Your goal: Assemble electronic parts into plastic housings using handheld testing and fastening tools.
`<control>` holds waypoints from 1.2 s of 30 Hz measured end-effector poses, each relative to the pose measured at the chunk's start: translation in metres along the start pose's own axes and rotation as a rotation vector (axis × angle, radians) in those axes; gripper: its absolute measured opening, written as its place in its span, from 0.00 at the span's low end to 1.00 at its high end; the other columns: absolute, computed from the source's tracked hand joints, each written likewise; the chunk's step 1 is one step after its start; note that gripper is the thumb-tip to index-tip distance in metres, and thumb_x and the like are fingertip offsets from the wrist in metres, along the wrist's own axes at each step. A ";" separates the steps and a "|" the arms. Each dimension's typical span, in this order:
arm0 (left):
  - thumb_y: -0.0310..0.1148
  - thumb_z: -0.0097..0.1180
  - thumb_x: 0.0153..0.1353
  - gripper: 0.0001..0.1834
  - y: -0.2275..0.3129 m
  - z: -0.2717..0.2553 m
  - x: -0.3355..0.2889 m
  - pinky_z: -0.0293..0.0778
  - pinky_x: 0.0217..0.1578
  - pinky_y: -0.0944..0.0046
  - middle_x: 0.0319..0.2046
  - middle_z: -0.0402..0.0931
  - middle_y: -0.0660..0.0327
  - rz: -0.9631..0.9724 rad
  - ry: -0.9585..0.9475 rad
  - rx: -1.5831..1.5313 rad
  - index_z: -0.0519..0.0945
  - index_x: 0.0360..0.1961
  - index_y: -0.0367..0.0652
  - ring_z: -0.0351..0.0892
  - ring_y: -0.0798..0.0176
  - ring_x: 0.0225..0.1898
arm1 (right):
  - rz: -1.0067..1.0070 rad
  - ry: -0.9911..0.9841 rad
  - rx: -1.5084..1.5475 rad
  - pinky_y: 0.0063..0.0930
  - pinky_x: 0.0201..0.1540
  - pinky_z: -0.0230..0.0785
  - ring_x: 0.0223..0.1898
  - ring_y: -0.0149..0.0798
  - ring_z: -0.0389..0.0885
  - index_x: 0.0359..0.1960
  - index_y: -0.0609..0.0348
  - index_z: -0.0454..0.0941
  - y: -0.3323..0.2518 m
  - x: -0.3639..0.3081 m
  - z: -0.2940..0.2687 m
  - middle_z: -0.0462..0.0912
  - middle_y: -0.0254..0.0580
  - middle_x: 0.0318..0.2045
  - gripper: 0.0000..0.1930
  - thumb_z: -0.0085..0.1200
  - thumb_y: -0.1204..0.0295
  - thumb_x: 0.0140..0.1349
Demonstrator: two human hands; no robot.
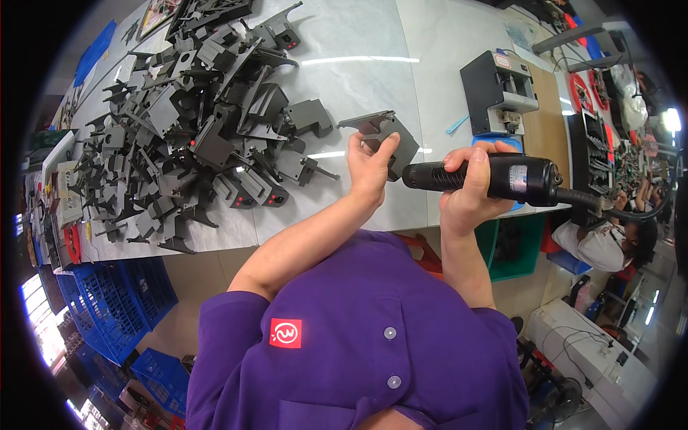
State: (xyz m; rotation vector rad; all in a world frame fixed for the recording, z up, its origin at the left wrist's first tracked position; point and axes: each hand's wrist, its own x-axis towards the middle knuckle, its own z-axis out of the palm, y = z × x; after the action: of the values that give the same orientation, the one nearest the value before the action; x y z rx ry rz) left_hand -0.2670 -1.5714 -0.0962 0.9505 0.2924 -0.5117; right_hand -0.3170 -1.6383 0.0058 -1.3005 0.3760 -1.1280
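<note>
Housing (405, 147) sits pinched in left grip (368, 169). Right grip (467, 199) clasps black tool (507, 177). Parts (213, 147) lie left of both.

The parts heap (215, 136) lies left on the table (362, 79), the screw feeder (481, 89) right, crates (107, 308) below its left end

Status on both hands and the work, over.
Left hand: pinching grey part. Right hand: gripping black tool, end close to part, contact unclear. Parts pile: off left, not between the hands.
</note>
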 end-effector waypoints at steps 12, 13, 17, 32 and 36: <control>0.31 0.62 0.50 0.26 -0.008 -0.010 0.012 0.71 0.36 0.67 0.37 0.72 0.56 -0.122 0.001 0.021 0.60 0.45 0.39 0.73 0.67 0.37 | 0.015 0.021 0.006 0.25 0.24 0.69 0.17 0.32 0.73 0.44 0.68 0.62 0.001 0.006 -0.010 0.74 0.51 0.34 0.18 0.48 0.79 0.51; 0.32 0.62 0.50 0.27 -0.009 -0.012 0.014 0.71 0.35 0.67 0.37 0.72 0.56 -0.133 -0.018 0.004 0.60 0.46 0.39 0.73 0.67 0.36 | -0.005 0.014 -0.046 0.26 0.21 0.69 0.17 0.33 0.73 0.44 0.68 0.63 0.001 0.007 -0.010 0.73 0.52 0.35 0.17 0.47 0.77 0.51; 0.35 0.62 0.50 0.29 -0.007 -0.014 0.016 0.71 0.34 0.67 0.36 0.72 0.56 -0.224 -0.023 -0.041 0.59 0.47 0.40 0.74 0.66 0.35 | 0.005 0.061 0.013 0.26 0.20 0.69 0.17 0.34 0.73 0.46 0.67 0.61 -0.004 0.010 -0.011 0.73 0.54 0.37 0.20 0.47 0.76 0.50; 0.32 0.62 0.50 0.27 -0.001 -0.008 0.009 0.71 0.36 0.66 0.36 0.73 0.56 -0.211 -0.085 -0.001 0.60 0.46 0.39 0.74 0.65 0.36 | 0.012 -0.007 0.018 0.26 0.24 0.70 0.18 0.33 0.73 0.46 0.65 0.62 -0.005 0.001 -0.002 0.73 0.51 0.34 0.19 0.47 0.79 0.51; 0.30 0.62 0.50 0.26 -0.003 -0.002 0.003 0.71 0.37 0.66 0.37 0.73 0.56 -0.113 -0.062 -0.033 0.60 0.45 0.39 0.74 0.66 0.36 | -0.019 -0.129 0.007 0.29 0.24 0.69 0.17 0.34 0.72 0.43 0.64 0.62 0.000 -0.004 -0.001 0.70 0.42 0.24 0.17 0.47 0.82 0.50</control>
State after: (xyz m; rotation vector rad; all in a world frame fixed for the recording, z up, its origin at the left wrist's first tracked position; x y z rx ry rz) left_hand -0.2666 -1.5721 -0.1010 0.8882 0.2990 -0.6367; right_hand -0.3201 -1.6353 0.0042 -1.3652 0.2643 -1.0538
